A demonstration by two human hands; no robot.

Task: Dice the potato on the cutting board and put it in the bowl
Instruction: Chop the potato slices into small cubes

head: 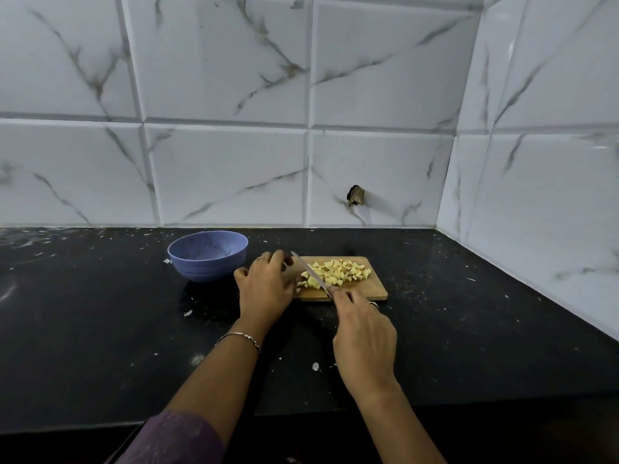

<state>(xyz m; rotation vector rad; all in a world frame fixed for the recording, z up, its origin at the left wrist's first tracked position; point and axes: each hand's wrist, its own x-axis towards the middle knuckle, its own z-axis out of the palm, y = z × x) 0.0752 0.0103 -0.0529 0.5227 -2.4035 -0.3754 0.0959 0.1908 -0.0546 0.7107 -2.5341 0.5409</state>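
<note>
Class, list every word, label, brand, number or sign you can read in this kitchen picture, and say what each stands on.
None: there is no readable text anywhere in the picture.
The blue bowl, cutting board, knife, potato and wall tiles carry no lettering; the tiles show only grey veining.

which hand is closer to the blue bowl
Left. The left hand is just right of the blue bowl, its thumb close to the bowl's side. The right hand is farther right and nearer the camera, gripping the knife.
</note>
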